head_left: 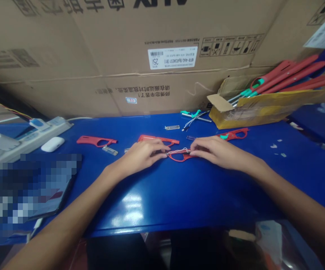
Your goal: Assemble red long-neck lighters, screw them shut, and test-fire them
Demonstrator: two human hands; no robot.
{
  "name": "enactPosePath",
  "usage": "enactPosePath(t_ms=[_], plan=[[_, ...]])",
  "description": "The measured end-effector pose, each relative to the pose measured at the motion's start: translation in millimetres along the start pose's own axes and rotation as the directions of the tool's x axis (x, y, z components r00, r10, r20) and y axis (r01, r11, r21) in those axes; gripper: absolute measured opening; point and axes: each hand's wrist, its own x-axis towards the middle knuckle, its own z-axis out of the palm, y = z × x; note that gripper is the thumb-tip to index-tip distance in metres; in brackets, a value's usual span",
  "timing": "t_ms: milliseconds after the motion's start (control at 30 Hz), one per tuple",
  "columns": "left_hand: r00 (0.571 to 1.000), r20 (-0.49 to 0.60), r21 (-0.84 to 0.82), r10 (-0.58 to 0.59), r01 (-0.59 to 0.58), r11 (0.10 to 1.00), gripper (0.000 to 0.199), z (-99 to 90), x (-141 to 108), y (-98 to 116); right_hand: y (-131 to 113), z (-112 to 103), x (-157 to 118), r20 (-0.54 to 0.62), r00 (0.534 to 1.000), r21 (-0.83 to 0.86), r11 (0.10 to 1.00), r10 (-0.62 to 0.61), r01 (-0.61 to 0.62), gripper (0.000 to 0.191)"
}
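**Both hands on one little red shell, wires and all**

So the left hand and right hand are pinching opposite ends of a slim red plastic shell with a looped handle, just above or on the blue glossy table, can't tell which. Thin white wires run along its top between the two sets of fingers. Whether the left fingers nip the wires too is too small to make out.

Right behind the left fingers there's a second red plastic piece, and well off to their left a third red handle-shaped piece with a small clear plastic cartridge just beside it. Another clear cartridge lies beyond the fingers, roughly between the hands.

Just past the right hand is a red shell with a green bit in it. Farther beyond the right fingers sits a yellow-taped cardboard box stuffed with long red-handled lighters, with a silver metal rod near its left end. A white earbud case is way left of the left fingers.
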Motion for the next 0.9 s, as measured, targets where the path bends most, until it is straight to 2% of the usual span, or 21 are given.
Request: enactPosePath(t_ms=[233, 333, 633, 733, 900], plan=[[1.000, 0.001, -0.018, 0.005, -0.005, 1.000, 0.026, 1.5, 2, 1, -8, 5, 3, -0.072, 0.992, 0.128, 0.987, 0.104, -0.094, 0.027], [1.000, 0.014, -0.026, 0.019, -0.019, 0.999, 0.026, 2.1, 2, 1, -8, 9, 4, -0.127, 0.987, 0.175, 0.982, 0.100, -0.077, 0.025], [1.000, -0.019, -0.037, -0.009, 0.008, 0.999, 0.018, 5.4, 1, -1, -8, 14, 2, -0.087, 0.995, 0.188, 0.982, 0.046, -0.029, 0.022], [0.999, -0.034, -0.063, -0.042, 0.040, 0.997, 0.020, 5.7, 1, 2, -5, 16, 3, -0.121, 0.992, 0.186, 0.982, 0.047, -0.024, 0.025], [0.998, -0.063, -0.024, -0.031, 0.029, 0.999, 0.017, 0.8, 1, 5, -4, 19, 4, -0.225, 0.973, 0.203, 0.979, 0.049, -0.002, 0.024]])
